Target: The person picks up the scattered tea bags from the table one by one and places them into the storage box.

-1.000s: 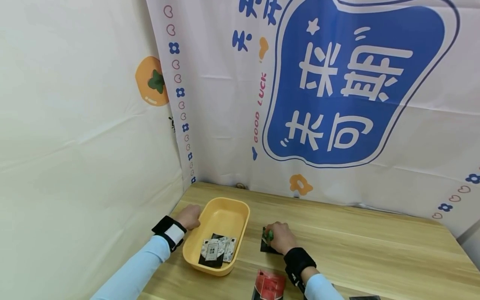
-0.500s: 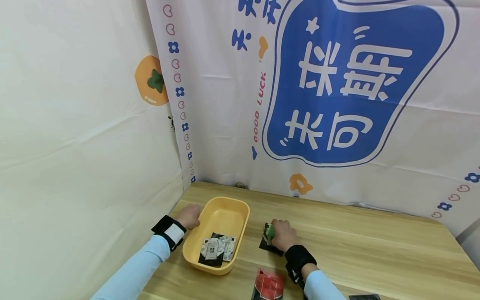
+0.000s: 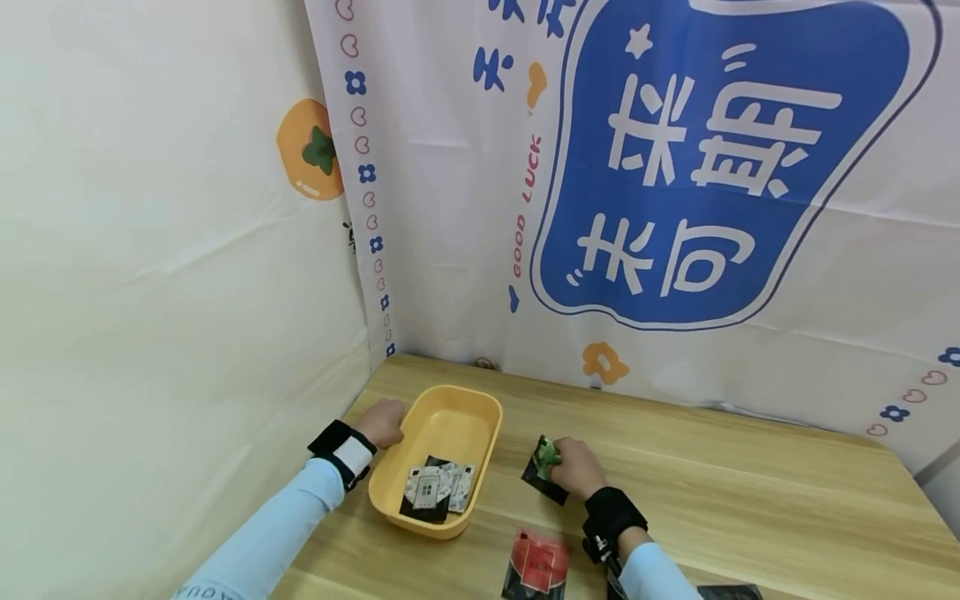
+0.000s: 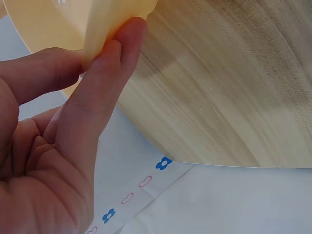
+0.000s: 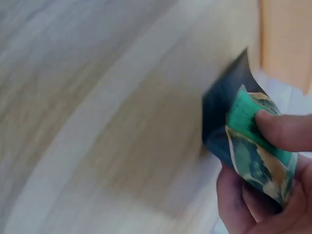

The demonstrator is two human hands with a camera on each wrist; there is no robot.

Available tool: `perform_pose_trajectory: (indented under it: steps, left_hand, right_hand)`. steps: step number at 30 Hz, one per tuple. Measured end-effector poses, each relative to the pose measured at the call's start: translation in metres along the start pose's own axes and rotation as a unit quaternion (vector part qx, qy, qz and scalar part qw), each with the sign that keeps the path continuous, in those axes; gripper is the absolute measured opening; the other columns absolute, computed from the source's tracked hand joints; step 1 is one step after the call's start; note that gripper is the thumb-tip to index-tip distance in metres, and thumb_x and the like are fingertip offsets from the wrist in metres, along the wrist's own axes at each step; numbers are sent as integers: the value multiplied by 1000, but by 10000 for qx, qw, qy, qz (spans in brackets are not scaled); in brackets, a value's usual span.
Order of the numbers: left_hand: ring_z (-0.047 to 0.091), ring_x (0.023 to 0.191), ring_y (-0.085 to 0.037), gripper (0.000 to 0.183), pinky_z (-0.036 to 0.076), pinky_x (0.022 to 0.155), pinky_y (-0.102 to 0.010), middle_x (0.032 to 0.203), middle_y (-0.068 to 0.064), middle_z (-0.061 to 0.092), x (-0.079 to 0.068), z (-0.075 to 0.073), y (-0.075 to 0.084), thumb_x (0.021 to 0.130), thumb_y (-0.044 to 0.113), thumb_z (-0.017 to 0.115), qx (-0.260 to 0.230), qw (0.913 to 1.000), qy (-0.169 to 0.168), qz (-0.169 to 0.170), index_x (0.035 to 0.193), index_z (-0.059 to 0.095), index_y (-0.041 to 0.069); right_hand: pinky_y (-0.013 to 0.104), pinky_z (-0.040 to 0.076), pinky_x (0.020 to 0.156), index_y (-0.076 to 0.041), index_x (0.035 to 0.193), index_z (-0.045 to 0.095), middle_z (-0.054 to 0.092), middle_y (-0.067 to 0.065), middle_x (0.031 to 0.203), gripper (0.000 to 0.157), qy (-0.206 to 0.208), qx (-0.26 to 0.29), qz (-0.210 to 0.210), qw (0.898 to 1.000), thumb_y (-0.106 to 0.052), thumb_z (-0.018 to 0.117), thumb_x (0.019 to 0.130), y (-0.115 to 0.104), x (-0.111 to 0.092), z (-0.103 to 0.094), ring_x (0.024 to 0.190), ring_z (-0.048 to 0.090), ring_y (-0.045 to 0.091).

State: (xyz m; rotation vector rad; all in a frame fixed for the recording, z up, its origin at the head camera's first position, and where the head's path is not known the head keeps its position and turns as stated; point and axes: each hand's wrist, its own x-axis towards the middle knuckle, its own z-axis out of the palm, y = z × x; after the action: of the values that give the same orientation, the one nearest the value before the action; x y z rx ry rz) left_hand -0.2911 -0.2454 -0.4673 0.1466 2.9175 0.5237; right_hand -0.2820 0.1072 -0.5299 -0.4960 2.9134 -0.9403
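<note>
In the head view my left hand [image 3: 381,422] grips the left rim of a yellow plastic tub [image 3: 450,427]. The left wrist view shows its thumb and fingers [image 4: 92,92] pinching the tub's wall. To the right of the tub my right hand [image 3: 577,468] pinches a small green patterned sachet [image 5: 253,124] together with a black sachet [image 5: 219,105], both bent under the thumb. Inside the tub lie white patterned sachets [image 3: 427,488] over a black one [image 3: 414,511].
A red-and-black sachet [image 3: 537,563] lies on the wooden table [image 3: 712,467] in front of the right hand. Another dark sachet [image 3: 729,592] shows at the bottom edge. A printed cloth [image 3: 450,250] hangs behind, and a pale cloth wall [image 3: 187,292] stands at the left.
My right hand has drawn up the green and black sachets, which now tilt up from the table. The left hand keeps its grip on the tub. The head view has shifted slightly.
</note>
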Motion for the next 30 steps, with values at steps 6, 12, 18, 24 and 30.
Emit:
perform_pose_trajectory:
  steps: [6,12,18,24,30]
  left_hand:
    - [53,48,-15,23,41,45,-22,56,-3,53,2,-7,3,76,-14,62,-96,9999,10,-33,65,55,5]
    - [52,46,-13,27,40,44,-21,53,-1,50,-2,-5,3,75,-15,62,-126,9999,-18,69,62,53,7]
    - [51,46,-13,25,39,44,-20,53,0,48,-2,-2,3,75,-14,61,-132,9999,52,64,64,53,7]
    - [52,48,-14,24,41,45,-21,56,-2,51,-3,-2,4,74,-15,61,-127,9999,35,57,65,53,6]
    - [55,53,-15,20,44,48,-23,62,-4,55,-1,-2,4,74,-14,61,-157,9998,-71,-61,71,55,5]
  right_hand:
    - [23,29,53,-10,65,50,35,-4,61,29,-31,609,75,9981,-1,75,77,8,-1,-13,54,34,11]
    - [22,25,53,-15,61,34,23,-6,58,48,-143,1007,56,9948,0,77,78,12,-12,-20,51,26,9]
    - [22,27,52,-15,63,34,26,-4,58,45,-195,1654,539,9846,-2,72,85,10,-16,-31,51,28,10]
    - [25,29,54,-14,65,34,28,-3,60,44,-20,1792,753,9809,-5,71,87,8,-20,-42,53,31,12]
    - [25,34,53,-10,67,47,38,-2,59,32,38,2028,692,9768,-6,71,88,2,-21,-49,53,38,11]
